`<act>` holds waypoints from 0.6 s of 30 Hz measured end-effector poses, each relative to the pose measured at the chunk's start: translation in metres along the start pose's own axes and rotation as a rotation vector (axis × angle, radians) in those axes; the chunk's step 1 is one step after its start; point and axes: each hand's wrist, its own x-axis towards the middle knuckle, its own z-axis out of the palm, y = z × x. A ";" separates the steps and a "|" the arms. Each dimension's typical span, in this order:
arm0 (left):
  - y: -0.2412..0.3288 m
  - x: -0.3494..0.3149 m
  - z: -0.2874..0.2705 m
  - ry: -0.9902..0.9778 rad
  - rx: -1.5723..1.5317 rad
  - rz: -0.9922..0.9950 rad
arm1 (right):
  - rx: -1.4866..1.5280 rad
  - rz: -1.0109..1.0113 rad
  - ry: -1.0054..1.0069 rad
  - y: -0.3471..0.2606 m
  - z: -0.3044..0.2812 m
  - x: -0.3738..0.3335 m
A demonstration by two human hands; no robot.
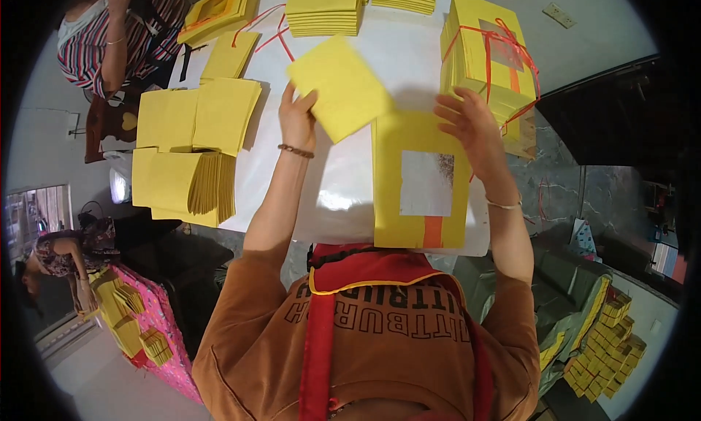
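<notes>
My left hand (pixel 298 119) pinches a flat yellow paper sheet (pixel 340 90) by its left edge. The sheet is tilted over the table, slightly blurred; whether it is one layer or several I cannot tell. In front of me at the table's near edge lies a larger yellow paper piece (pixel 385 187) with a pale silvery square and an orange strip. My right hand (pixel 469 121) is raised over its far right corner, fingers apart, holding nothing. Just beyond that hand stands a thick yellow paper bundle (pixel 467 63) tied with red string.
Yellow paper stacks (pixel 164 169) cover the table's left side. More stacks (pixel 321 8) stand at the far edge, near loose red string (pixel 274 37). A person in a striped top (pixel 135 34) is at the far left; another person (pixel 62 264) works at a pink-covered table (pixel 164 304).
</notes>
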 end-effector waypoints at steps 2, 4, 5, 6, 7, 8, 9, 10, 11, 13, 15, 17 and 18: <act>-0.031 -0.002 -0.057 0.156 -0.102 -0.052 | -0.186 -0.120 0.111 0.007 -0.021 -0.018; -0.060 -0.014 -0.081 0.288 0.013 -0.056 | -0.233 -0.159 0.167 0.024 -0.045 -0.032; -0.066 -0.021 -0.083 0.408 0.127 -0.068 | -0.280 -0.202 0.236 0.032 -0.051 -0.040; -0.069 -0.025 -0.085 0.412 0.127 -0.068 | -0.280 -0.199 0.232 0.039 -0.055 -0.047; -0.070 -0.029 -0.084 0.443 0.148 -0.071 | -0.324 -0.200 0.285 0.043 -0.056 -0.055; -0.071 -0.033 -0.081 0.475 0.168 -0.074 | -0.369 -0.200 0.335 0.048 -0.058 -0.062; -0.071 -0.036 -0.078 0.481 0.167 -0.072 | -0.370 -0.198 0.329 0.056 -0.062 -0.068; -0.070 -0.037 -0.072 0.499 0.155 -0.076 | -0.337 -0.217 0.305 0.065 -0.067 -0.074; -0.070 -0.039 -0.070 0.520 0.141 -0.082 | -0.306 -0.234 0.279 0.074 -0.069 -0.079; -0.076 -0.035 -0.074 0.533 0.066 -0.113 | -0.234 -0.205 0.260 0.086 -0.071 -0.087; -0.082 -0.035 -0.080 0.543 -0.011 -0.141 | -0.167 -0.162 0.162 0.100 -0.075 -0.092; -0.084 -0.035 -0.080 0.505 -0.103 -0.143 | -0.062 -0.143 0.138 0.107 -0.072 -0.093; -0.084 -0.037 -0.082 0.504 -0.104 -0.142 | 0.043 -0.123 0.113 0.111 -0.070 -0.093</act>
